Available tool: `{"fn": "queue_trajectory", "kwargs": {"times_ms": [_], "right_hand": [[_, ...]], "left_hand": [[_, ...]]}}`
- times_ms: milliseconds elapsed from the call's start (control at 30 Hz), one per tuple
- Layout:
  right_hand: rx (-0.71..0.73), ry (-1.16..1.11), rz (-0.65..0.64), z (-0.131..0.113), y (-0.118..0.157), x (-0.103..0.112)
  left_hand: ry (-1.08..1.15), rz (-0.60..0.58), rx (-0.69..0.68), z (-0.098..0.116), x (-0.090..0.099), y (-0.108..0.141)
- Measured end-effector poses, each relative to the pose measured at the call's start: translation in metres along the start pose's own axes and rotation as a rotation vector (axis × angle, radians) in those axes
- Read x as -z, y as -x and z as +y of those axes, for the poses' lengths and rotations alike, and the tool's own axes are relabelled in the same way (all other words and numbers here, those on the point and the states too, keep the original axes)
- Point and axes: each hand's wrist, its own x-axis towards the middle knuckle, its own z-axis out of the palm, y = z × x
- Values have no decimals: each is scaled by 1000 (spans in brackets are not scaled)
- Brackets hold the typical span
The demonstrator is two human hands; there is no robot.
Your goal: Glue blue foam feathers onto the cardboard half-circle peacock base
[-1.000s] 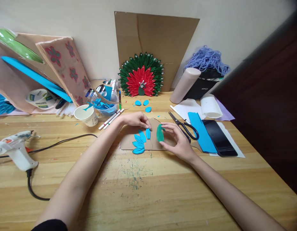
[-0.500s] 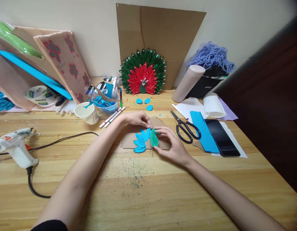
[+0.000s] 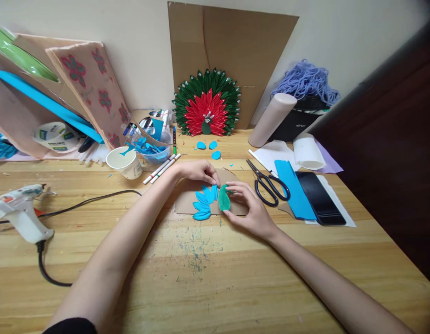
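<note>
In my right hand (image 3: 251,208) a green teardrop-shaped cutout (image 3: 224,198) stands tilted between thumb and fingers, over a piece of brown cardboard (image 3: 185,199) with a curved top edge. Blue petals (image 3: 202,207) fan out on the cardboard's left half, just left of the cutout. My left hand (image 3: 201,171) lies across the upper edge of the cardboard. Its fingertips are pressed together by the top of the rightmost blue petal (image 3: 214,192); what they pinch, if anything, is hidden.
Black-handled scissors (image 3: 266,183), a blue strip (image 3: 294,190) and a phone (image 3: 321,199) lie to the right. At left are a glue gun (image 3: 25,211) with its cable and a paper cup (image 3: 125,162). Behind stand loose blue pieces (image 3: 216,155) and a red-green peacock craft (image 3: 207,104).
The green cutout has shifted very slightly right, widening the gap to the blue petals. My left hand stays in nearly the same place.
</note>
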Motion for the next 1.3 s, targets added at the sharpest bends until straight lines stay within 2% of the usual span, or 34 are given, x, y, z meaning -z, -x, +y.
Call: {"fn": "queue_trajectory", "kwargs": {"times_ms": [367,1300], "right_hand": [[94,120,-81,-4,-2,-13],[81,157,-113,-4,-2,-12]], "left_hand": [[-10,-24,-17,1,2,1],[-10,14,-16,-4,6,2]]}}
